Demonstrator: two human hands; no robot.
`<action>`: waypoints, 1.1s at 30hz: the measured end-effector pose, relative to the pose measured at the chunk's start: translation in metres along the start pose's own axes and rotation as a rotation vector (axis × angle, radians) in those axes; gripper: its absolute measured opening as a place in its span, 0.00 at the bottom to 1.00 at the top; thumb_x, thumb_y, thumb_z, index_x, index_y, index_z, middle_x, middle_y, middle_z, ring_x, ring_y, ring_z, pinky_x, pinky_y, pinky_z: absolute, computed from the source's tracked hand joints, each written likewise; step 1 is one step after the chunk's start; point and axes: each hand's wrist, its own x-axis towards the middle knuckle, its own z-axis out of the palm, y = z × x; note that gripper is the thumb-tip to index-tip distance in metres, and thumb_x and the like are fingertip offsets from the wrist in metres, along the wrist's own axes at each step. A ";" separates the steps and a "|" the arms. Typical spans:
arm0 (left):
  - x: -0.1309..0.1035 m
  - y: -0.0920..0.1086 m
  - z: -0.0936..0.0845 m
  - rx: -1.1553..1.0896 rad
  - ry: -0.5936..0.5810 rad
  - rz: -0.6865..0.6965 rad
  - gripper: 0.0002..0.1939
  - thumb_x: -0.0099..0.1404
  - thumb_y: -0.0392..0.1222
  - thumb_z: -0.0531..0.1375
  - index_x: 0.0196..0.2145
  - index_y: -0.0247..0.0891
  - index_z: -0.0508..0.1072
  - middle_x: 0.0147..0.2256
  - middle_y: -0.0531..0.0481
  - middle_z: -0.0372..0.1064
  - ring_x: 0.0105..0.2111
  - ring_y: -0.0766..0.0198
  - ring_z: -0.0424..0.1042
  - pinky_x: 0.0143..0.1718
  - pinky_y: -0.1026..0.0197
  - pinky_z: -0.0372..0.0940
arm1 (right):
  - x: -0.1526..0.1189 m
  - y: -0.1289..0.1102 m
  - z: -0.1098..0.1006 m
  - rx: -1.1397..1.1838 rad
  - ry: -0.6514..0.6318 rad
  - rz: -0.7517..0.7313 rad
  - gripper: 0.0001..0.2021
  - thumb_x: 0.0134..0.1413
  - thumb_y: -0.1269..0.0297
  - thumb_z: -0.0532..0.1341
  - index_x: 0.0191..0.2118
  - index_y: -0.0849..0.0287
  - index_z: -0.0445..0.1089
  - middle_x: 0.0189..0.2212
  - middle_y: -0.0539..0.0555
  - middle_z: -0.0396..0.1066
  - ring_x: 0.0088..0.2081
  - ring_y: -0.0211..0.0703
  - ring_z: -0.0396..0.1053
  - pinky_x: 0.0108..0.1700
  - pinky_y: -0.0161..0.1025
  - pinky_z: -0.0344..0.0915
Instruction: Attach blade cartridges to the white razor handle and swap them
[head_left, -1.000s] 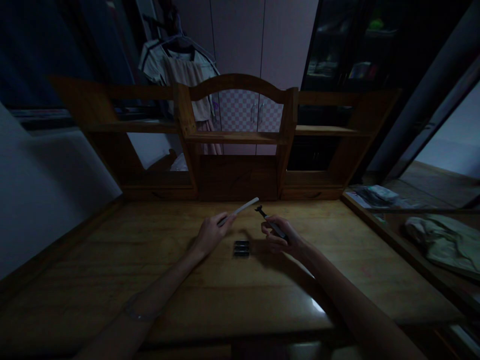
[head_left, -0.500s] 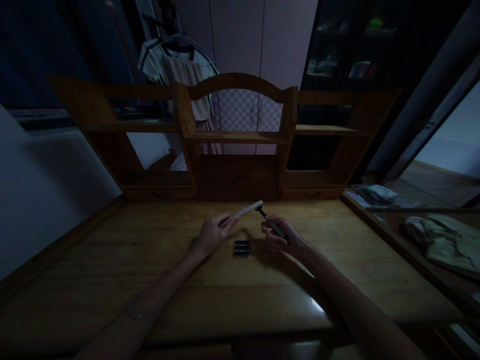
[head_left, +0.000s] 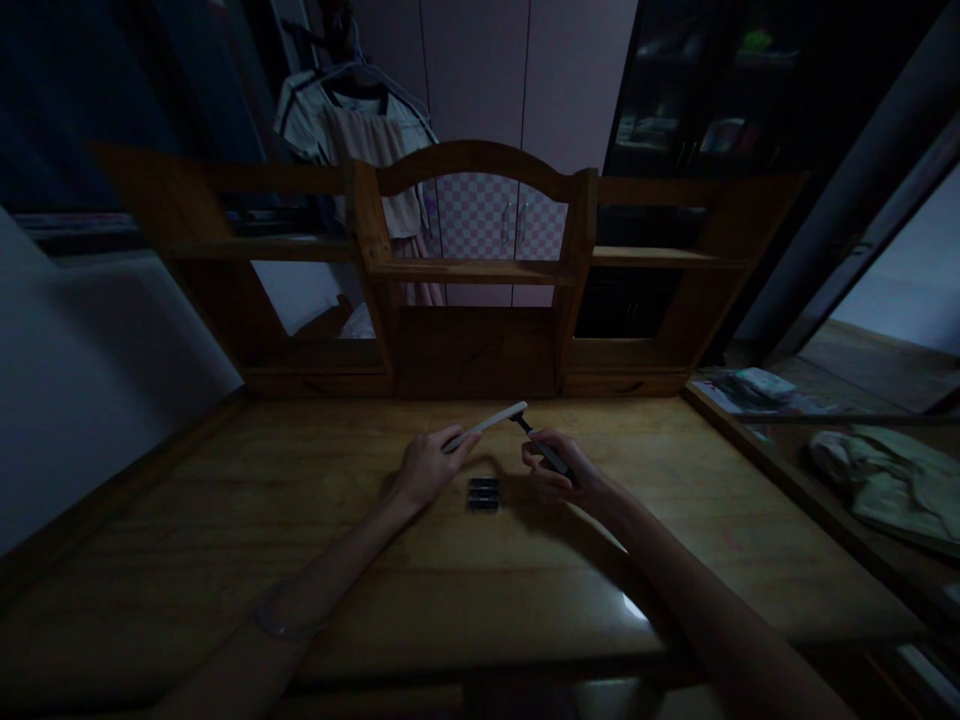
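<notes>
My left hand (head_left: 429, 466) is closed around the grey handle end of a slim white toothbrush (head_left: 495, 419). The brush slants up and to the right, its head beside that of a razor. My right hand (head_left: 571, 468) grips this razor (head_left: 550, 456), which has a grey and black handle and a dark neck. The two heads meet or overlap above the desk; contact is hard to make out in the dim light. Between and below my hands, a small clear case of black razor cartridges (head_left: 483, 494) lies on the wooden desk (head_left: 360, 590).
A wooden shelf unit (head_left: 472, 272) with small drawers stands along the desk's back edge. Behind it are a pink wardrobe (head_left: 480, 90) and hanging clothes (head_left: 367, 135). To the right, beyond the raised desk edge, lies a pale cloth bag or garment (head_left: 892, 480).
Both hands keep nearly the same pose, the toothbrush head still at the razor head. The view has shifted very slightly.
</notes>
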 end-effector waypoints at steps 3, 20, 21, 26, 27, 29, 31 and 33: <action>0.001 0.000 0.002 0.017 0.022 -0.031 0.21 0.64 0.57 0.51 0.25 0.38 0.69 0.23 0.53 0.65 0.24 0.66 0.62 0.26 0.65 0.50 | 0.000 0.000 -0.001 0.001 0.005 -0.004 0.16 0.55 0.51 0.48 0.27 0.58 0.60 0.05 0.41 0.50 0.08 0.32 0.42 0.14 0.30 0.44; -0.001 0.000 -0.002 0.021 0.044 -0.013 0.21 0.65 0.56 0.50 0.26 0.37 0.70 0.23 0.53 0.65 0.24 0.67 0.62 0.27 0.66 0.49 | 0.004 0.002 -0.005 0.022 -0.022 -0.031 0.17 0.57 0.52 0.46 0.23 0.57 0.58 0.05 0.43 0.51 0.08 0.33 0.42 0.13 0.31 0.47; -0.002 0.001 -0.002 0.026 0.028 0.002 0.21 0.65 0.56 0.50 0.26 0.37 0.69 0.22 0.53 0.64 0.23 0.67 0.61 0.26 0.66 0.48 | 0.004 0.002 -0.006 0.016 -0.016 -0.041 0.17 0.57 0.52 0.46 0.24 0.57 0.58 0.05 0.43 0.51 0.08 0.33 0.43 0.13 0.31 0.47; -0.002 0.002 0.000 0.064 0.031 -0.052 0.21 0.65 0.57 0.50 0.27 0.38 0.71 0.24 0.52 0.67 0.24 0.66 0.63 0.27 0.65 0.48 | 0.006 0.002 -0.007 0.018 -0.019 -0.004 0.18 0.56 0.51 0.46 0.22 0.56 0.55 0.04 0.43 0.50 0.08 0.33 0.42 0.12 0.31 0.46; -0.002 0.002 0.000 0.065 0.043 -0.066 0.21 0.65 0.56 0.50 0.28 0.38 0.71 0.25 0.51 0.68 0.25 0.66 0.63 0.27 0.65 0.48 | 0.005 0.002 -0.007 0.021 -0.024 0.004 0.18 0.56 0.51 0.46 0.22 0.56 0.54 0.04 0.43 0.50 0.08 0.33 0.42 0.12 0.31 0.46; -0.002 0.001 -0.001 0.056 0.043 -0.063 0.20 0.65 0.56 0.50 0.29 0.38 0.71 0.26 0.52 0.69 0.25 0.66 0.64 0.27 0.65 0.48 | 0.005 0.001 -0.006 0.031 -0.029 -0.005 0.18 0.57 0.52 0.46 0.22 0.56 0.54 0.04 0.43 0.50 0.08 0.33 0.43 0.13 0.31 0.47; -0.002 0.001 -0.002 0.047 0.024 -0.037 0.20 0.65 0.56 0.50 0.27 0.38 0.71 0.24 0.52 0.67 0.25 0.67 0.63 0.26 0.65 0.48 | 0.003 0.000 -0.004 0.043 -0.028 -0.019 0.18 0.58 0.52 0.46 0.22 0.56 0.54 0.05 0.43 0.51 0.08 0.33 0.42 0.13 0.31 0.47; -0.002 0.001 -0.002 0.049 0.016 -0.023 0.21 0.65 0.56 0.50 0.26 0.38 0.70 0.23 0.52 0.66 0.24 0.67 0.62 0.26 0.65 0.47 | 0.002 -0.001 -0.004 0.057 -0.023 -0.025 0.18 0.58 0.53 0.46 0.22 0.56 0.55 0.05 0.43 0.51 0.08 0.33 0.42 0.13 0.31 0.48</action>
